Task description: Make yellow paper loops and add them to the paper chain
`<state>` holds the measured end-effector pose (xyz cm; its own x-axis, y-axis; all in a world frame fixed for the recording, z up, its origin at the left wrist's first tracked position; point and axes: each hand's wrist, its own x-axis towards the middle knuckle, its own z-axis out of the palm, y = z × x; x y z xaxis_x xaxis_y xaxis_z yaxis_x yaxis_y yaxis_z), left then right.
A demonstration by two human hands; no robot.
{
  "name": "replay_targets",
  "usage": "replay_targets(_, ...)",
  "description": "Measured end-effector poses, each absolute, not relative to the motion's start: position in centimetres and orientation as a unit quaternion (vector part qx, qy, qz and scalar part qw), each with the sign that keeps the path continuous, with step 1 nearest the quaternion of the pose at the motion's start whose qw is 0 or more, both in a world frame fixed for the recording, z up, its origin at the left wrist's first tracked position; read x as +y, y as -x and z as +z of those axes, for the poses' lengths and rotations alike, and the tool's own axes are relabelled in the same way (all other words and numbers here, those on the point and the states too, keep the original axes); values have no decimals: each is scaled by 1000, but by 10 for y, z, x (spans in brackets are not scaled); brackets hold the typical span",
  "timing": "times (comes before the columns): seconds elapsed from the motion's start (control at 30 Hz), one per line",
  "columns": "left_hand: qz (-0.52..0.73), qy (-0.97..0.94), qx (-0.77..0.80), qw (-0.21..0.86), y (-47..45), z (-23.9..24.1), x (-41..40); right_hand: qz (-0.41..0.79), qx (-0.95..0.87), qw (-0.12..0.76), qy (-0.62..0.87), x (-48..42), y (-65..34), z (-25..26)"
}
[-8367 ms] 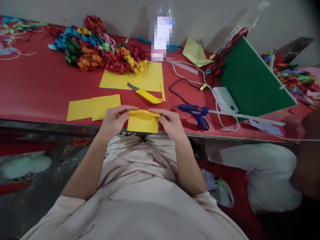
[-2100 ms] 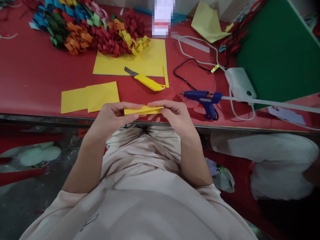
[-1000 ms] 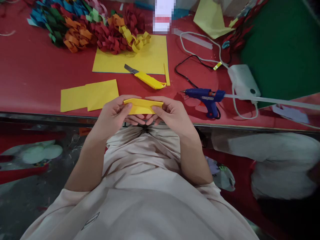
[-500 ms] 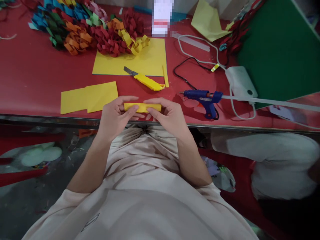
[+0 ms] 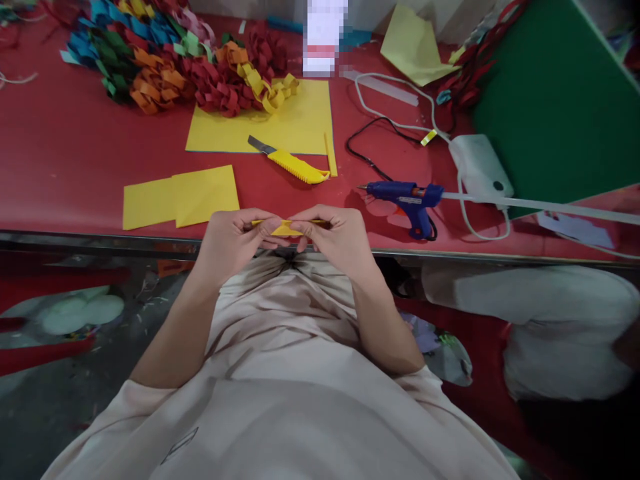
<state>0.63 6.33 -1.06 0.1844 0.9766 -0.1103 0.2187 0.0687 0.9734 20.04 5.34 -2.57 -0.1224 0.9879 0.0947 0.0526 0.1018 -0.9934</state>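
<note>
Red vinyl-like sheen all along the table (image 5: 70,160), up to a dark near edge. Shows green on the tilted board (image 5: 555,113) at the right, and grey on the bent leg (image 5: 545,307) of another person below the edge. Rises at the far left into heaped, many-coloured paper chains (image 5: 220,83), with looped yellow ends resting on a yellow sheet (image 5: 300,127). Nearer and to the left, two yellow pieces (image 5: 205,195), partly overlapped.

At the near edge, left hand (image 5: 230,240) and right hand (image 5: 340,237), with thumbs close together. To their right, a blue glue gun (image 5: 403,197), with its nozzle toward the left and a long pale stick behind, crossing before a white box (image 5: 477,163). Ahead of the hands, a yellow knife (image 5: 300,167), with its blade over the sheet's front edge.

Pinches folded paper (image 5: 284,229) from both ends, thumbs on top and fingers underneath, just over the table's edge. Last, a thin yellow strip (image 5: 331,155) near the knife's handle end.
</note>
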Motion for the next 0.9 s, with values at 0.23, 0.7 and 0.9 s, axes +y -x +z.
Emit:
replay_targets(0.23, 345, -583, 508, 531, 1, -19, 69, 489, -624, 421, 441, 57, -213, -26)
replay_targets(0.7, 387, -663, 466, 440, 2, -5, 67, 381, -666, 460, 446, 46, -212, -14)
replay_targets(0.9, 376, -689, 461, 414, 4, -11, 77, 423, -572, 500, 494, 53, -203, -19)
